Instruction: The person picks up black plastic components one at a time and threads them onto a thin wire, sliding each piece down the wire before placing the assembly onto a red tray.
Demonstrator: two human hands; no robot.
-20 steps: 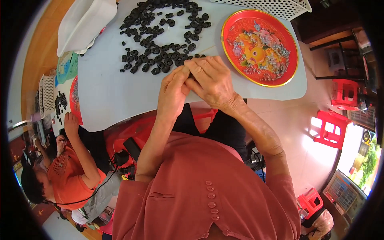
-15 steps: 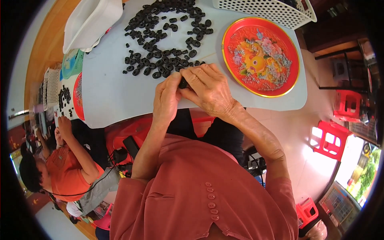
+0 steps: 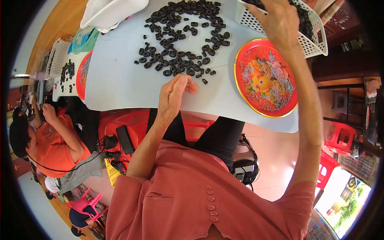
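Near the table's front edge, my left hand (image 3: 175,96) is closed, its thumb lying over curled fingers. Whatever those fingers may hold is hidden. My right hand (image 3: 281,28) reaches over the white perforated basket (image 3: 250,19) at the far right. Its thumb is spread away from the fingers, and nothing shows in it. Many black cord-lock pieces (image 3: 187,61), small and oval or barrel-shaped, lie loose on the pale table (image 3: 120,80), and one small piece (image 3: 205,81) is just beyond my left fingers. Dark pieces (image 3: 306,24) also fill the basket.
A red flowered tray (image 3: 262,80) with small silvery bits scattered on it sits right of the pile. White tubs (image 3: 114,12) stand far left. Beyond the table's left end, a person in orange (image 3: 60,144) works at another table. A red stool (image 3: 342,138) stands at right.
My hands have parted. The right one has gone from beside the left, where both held a black piece, up and right to the basket; a small piece now lies near my left hand.
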